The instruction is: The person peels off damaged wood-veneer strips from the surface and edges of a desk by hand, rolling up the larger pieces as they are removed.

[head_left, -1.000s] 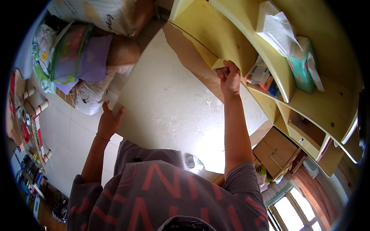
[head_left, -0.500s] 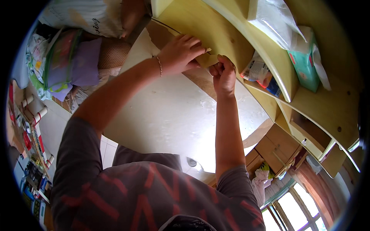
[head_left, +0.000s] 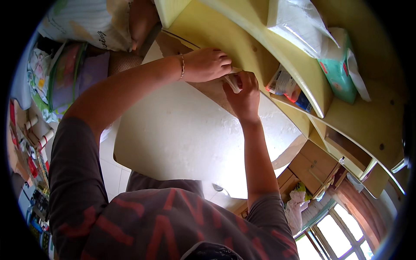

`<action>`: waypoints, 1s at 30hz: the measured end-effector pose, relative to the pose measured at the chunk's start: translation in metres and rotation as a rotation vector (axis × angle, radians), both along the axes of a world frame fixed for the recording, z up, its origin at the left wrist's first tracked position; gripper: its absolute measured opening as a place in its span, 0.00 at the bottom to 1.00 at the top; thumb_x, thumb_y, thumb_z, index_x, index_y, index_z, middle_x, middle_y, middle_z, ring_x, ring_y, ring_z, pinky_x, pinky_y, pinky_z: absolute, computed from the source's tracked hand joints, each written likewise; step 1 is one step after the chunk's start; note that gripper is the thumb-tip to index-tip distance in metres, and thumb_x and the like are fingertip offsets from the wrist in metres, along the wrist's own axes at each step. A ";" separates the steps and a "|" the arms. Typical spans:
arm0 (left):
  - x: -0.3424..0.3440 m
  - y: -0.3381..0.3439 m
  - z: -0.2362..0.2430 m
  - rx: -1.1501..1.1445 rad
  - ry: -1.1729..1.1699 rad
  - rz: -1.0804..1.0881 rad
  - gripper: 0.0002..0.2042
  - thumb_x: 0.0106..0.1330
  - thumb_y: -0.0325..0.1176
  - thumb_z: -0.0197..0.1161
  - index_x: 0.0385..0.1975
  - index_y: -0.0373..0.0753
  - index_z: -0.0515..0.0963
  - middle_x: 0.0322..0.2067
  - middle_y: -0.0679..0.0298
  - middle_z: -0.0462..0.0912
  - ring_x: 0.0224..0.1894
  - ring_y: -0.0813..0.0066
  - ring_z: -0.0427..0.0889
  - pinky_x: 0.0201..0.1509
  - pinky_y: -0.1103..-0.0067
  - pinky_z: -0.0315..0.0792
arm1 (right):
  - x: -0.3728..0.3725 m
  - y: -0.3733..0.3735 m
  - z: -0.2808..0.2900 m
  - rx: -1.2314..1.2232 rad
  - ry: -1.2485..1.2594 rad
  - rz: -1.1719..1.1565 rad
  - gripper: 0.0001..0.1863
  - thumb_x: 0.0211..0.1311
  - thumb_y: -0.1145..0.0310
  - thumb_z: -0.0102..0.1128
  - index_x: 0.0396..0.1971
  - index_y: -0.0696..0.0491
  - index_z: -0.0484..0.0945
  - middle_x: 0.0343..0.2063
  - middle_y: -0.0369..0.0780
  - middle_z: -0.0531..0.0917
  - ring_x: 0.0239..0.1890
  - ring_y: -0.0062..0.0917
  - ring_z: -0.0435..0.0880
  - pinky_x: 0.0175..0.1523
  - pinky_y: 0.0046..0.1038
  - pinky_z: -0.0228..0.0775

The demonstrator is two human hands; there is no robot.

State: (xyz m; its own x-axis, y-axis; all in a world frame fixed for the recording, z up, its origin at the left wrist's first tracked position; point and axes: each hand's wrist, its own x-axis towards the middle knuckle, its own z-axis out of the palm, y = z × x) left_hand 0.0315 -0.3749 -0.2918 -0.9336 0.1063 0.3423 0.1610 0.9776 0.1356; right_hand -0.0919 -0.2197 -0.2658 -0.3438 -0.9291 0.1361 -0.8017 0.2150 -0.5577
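Over the far edge of a pale desktop (head_left: 173,134), both hands work close together. My right hand (head_left: 245,99) is closed round a folded, thin whitish strip (head_left: 234,83), which looks like film or paper. Just left of it, my left hand (head_left: 208,65) has its fingers curled with the knuckles up. Its fingertips meet the same pale material, but what they pinch is hidden. Beneath the hands a brownish band (head_left: 216,96) crosses the desktop, bordering the whiter surface.
A pale wooden shelf unit (head_left: 234,28) rises behind the desktop. It holds a teal tissue pack (head_left: 338,78), a white plastic package (head_left: 294,26) and smaller packets (head_left: 286,86). Bags and cloth items (head_left: 65,82) are piled at the left. A window (head_left: 338,229) is at lower right.
The yellowish flap between my hands now shows as a whitish folded strip in my right hand. My left hand has turned knuckles up. My right hand has shifted slightly left and down.
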 end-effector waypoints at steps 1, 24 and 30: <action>-0.002 -0.002 0.001 0.091 -0.097 0.011 0.06 0.57 0.32 0.58 0.32 0.38 0.75 0.32 0.64 0.74 0.40 0.68 0.75 0.48 0.74 0.72 | 0.000 -0.001 -0.007 -0.015 0.025 -0.024 0.12 0.46 0.69 0.70 0.27 0.54 0.75 0.26 0.40 0.77 0.31 0.33 0.77 0.34 0.35 0.71; 0.007 -0.032 0.007 0.318 -0.079 0.311 0.05 0.63 0.32 0.59 0.33 0.39 0.75 0.29 0.63 0.77 0.35 0.63 0.78 0.43 0.70 0.70 | -0.004 -0.013 -0.016 -0.027 -0.323 -0.266 0.11 0.53 0.66 0.69 0.26 0.57 0.77 0.17 0.37 0.78 0.20 0.21 0.75 0.28 0.25 0.68; 0.008 -0.021 0.006 0.254 -0.054 0.340 0.09 0.60 0.29 0.59 0.40 0.41 0.77 0.34 0.65 0.79 0.35 0.68 0.80 0.38 0.72 0.74 | 0.015 -0.031 -0.014 0.019 0.087 -0.265 0.17 0.49 0.56 0.71 0.24 0.54 0.77 0.20 0.39 0.79 0.23 0.33 0.78 0.29 0.33 0.69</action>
